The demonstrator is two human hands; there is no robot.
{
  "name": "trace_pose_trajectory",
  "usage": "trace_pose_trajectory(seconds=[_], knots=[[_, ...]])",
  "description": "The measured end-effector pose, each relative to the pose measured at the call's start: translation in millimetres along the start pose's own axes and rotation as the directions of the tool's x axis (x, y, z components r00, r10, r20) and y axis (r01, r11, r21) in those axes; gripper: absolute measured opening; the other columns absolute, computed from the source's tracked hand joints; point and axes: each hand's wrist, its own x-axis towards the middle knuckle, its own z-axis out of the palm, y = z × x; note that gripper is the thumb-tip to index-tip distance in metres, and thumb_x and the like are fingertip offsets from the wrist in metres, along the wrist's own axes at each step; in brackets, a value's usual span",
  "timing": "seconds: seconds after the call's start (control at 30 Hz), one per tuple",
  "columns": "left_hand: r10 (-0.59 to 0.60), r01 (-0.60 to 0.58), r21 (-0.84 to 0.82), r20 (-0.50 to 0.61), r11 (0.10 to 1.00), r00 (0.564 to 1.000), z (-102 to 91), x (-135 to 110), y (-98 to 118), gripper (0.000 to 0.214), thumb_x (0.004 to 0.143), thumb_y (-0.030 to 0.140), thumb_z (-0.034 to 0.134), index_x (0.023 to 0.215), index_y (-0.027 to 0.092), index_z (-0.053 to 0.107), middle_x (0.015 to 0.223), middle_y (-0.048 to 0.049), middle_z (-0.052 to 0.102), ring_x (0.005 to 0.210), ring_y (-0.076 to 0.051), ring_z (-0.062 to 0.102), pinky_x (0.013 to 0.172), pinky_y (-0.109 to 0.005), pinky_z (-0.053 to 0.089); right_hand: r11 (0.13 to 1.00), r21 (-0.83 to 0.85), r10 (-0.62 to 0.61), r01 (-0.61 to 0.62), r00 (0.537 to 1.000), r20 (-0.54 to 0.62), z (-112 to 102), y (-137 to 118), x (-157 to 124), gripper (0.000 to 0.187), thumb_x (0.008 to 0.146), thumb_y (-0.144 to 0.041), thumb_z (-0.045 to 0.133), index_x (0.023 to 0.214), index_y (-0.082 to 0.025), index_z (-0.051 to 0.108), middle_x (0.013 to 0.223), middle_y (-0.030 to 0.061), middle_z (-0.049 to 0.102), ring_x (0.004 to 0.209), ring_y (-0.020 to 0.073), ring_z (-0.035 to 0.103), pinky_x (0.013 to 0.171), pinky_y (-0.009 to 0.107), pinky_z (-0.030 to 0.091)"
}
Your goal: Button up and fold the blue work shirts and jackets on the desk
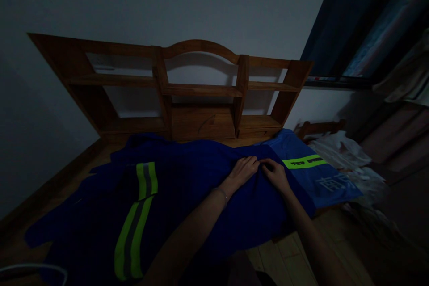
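Observation:
A dark blue work garment [197, 174] with yellow-green and grey reflective bands lies spread over a wooden desk top. Its bands [137, 219] show on the left part. Near the garment's right side, my left hand [244, 170] rests with curled fingers closed on the cloth. Close beside it, my right hand [275, 175] pinches the same cloth between thumb and forefinger. The fingertips of both hands almost meet. Dim light hides what detail of the fabric lies between them. A thin bracelet circles my left wrist.
Behind the garment stands a wooden shelf unit [201, 90] against the wall. To the right lies a lighter blue garment [301, 178] with a bright band and white characters. Beyond it, white cloth or bags [348, 152] rest by a wooden chair [321, 128]. A pale cable [40, 266] curves at lower left.

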Motion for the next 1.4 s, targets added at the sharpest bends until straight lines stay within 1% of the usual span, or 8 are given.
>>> trace_pose_trajectory(seconds=[0.23,0.37,0.57,0.77,0.97,1.07,1.27,1.4], knots=[[-0.017,0.012,-0.061,-0.074,0.998,0.997,-6.6,-3.3,-5.7,0.019,0.094,0.026,0.039,0.097,0.019,0.057,0.091,-0.0035,0.056,0.087,-0.015,0.054,0.072,-0.025,0.041,1.0,0.01,-0.005,0.005,1.0,-0.02,-2.3,-5.9,-2.2,0.033,0.077,-0.016,0.048,0.104,-0.025,0.066,0.101,-0.0006,0.066,0.093,0.0171,0.061,0.085,0.03,0.045],[-0.009,0.006,-0.034,-0.086,0.999,0.996,-2.4,-3.8,-5.9,0.017,0.094,0.025,0.041,0.096,0.019,0.057,0.089,-0.0035,0.056,0.085,-0.015,0.055,0.074,-0.026,0.041,1.0,0.0,0.01,-0.01,1.0,-0.018,-2.6,-7.5,-2.4,0.032,0.077,-0.017,0.049,0.103,-0.025,0.066,0.1,-0.0002,0.067,0.092,0.0176,0.061,0.083,0.03,0.046],[0.015,-0.013,0.029,-0.056,0.999,0.998,4.5,-1.9,-1.9,0.017,0.092,0.022,0.043,0.104,0.018,0.055,0.092,-0.0044,0.057,0.086,-0.017,0.057,0.074,-0.028,0.042,1.0,0.027,0.0,0.001,1.0,-0.018,-0.9,-3.0,-1.8,0.031,0.078,-0.018,0.049,0.102,-0.024,0.067,0.098,0.001,0.067,0.091,0.018,0.061,0.084,0.03,0.046],[0.023,-0.022,0.034,-0.011,0.999,1.0,-1.4,-1.0,-1.6,0.018,0.091,0.022,0.044,0.105,0.017,0.055,0.094,-0.0051,0.057,0.089,-0.018,0.057,0.076,-0.029,0.044,1.0,0.01,-0.019,0.02,0.999,-0.049,-2.6,-7.5,-2.6,0.029,0.078,-0.019,0.048,0.1,-0.024,0.068,0.098,0.0009,0.067,0.091,0.0179,0.061,0.084,0.03,0.045],[0.043,-0.042,-0.024,0.035,0.999,0.998,-8.7,-2.4,-2.9,0.015,0.09,0.024,0.048,0.101,0.02,0.057,0.094,-0.0038,0.058,0.087,-0.017,0.057,0.077,-0.028,0.044,0.999,-0.042,-0.034,0.03,0.994,-0.103,-3.3,-8.4,-3.1,0.026,0.08,-0.021,0.049,0.099,-0.025,0.068,0.095,-0.0001,0.067,0.089,0.0172,0.062,0.082,0.029,0.045],[0.056,-0.054,-0.048,0.034,0.997,0.998,-11.4,-2.9,-2.3,0.015,0.091,0.024,0.047,0.097,0.019,0.059,0.092,-0.0045,0.058,0.086,-0.017,0.057,0.077,-0.029,0.044,0.998,-0.046,-0.05,0.046,0.994,-0.096,-2.0,-8.3,-2.7,0.026,0.081,-0.022,0.049,0.099,-0.024,0.067,0.094,0.001,0.067,0.088,0.0178,0.061,0.081,0.03,0.045],[0.063,-0.063,-0.089,0.004,0.994,0.998,-11.9,-2.6,-3.7,0.011,0.087,0.026,0.054,0.091,0.017,0.058,0.091,-0.0046,0.057,0.084,-0.017,0.057,0.074,-0.028,0.045,0.996,-0.053,-0.077,0.073,0.995,-0.057,-1.1,-12.6,-2.2,0.027,0.083,-0.023,0.047,0.1,-0.023,0.067,0.094,0.0024,0.067,0.088,0.0188,0.061,0.081,0.031,0.046],[0.083,-0.084,-0.102,-0.017,0.991,0.996,-12.0,-3.7,-6.3,0.015,0.092,0.025,0.045,0.092,0.018,0.059,0.091,-0.0042,0.056,0.084,-0.016,0.055,0.075,-0.027,0.045,0.997,-0.04,-0.072,0.07,0.996,-0.049,-1.1,-12.2,-1.8,0.026,0.085,-0.026,0.046,0.1,-0.023,0.067,0.099,0.0031,0.067,0.091,0.0191,0.062,0.082,0.031,0.046]])
